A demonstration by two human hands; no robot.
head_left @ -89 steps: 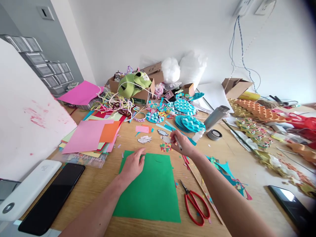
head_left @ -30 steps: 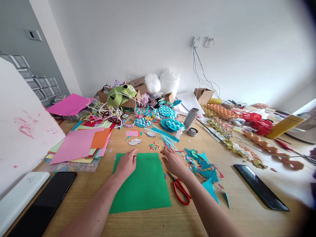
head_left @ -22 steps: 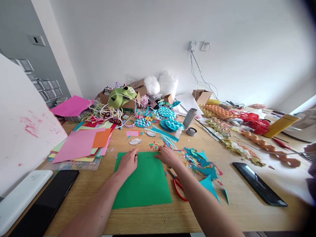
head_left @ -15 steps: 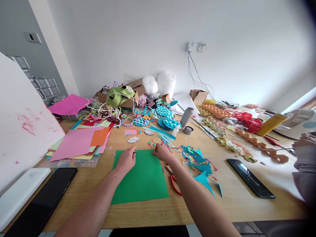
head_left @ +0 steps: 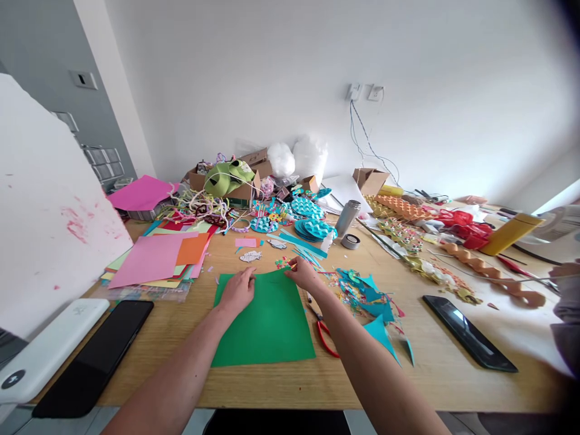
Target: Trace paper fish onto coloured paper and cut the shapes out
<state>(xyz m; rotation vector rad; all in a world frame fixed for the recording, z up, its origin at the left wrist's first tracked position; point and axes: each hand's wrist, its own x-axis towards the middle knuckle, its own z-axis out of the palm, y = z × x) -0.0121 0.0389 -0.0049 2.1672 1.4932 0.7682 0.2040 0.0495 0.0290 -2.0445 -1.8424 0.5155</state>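
A sheet of green paper (head_left: 267,326) lies on the wooden table in front of me. My left hand (head_left: 239,292) rests on its far left part, fingers stretched out and palm down. At the far right corner, my right hand (head_left: 302,273) pinches the paper's edge, which looks slightly raised there. Red-handled scissors (head_left: 324,329) lie just right of the sheet, partly behind my right forearm. Beyond the paper are two fish cutouts (head_left: 251,257), a small pink paper piece (head_left: 245,242) and tiny coloured scraps (head_left: 283,262).
Coloured paper sheets (head_left: 149,260) are stacked at left, near a black phone (head_left: 97,356) and a white power bank (head_left: 58,347). Blue scraps (head_left: 378,311) and another phone (head_left: 469,332) lie right. A steel flask (head_left: 348,217) stands behind. Another person's sleeve (head_left: 566,326) shows at far right.
The camera view has shifted slightly to the left. My right fingers have closed on the green paper's far corner, and its edge there has lifted a little. My left hand stays on the sheet.
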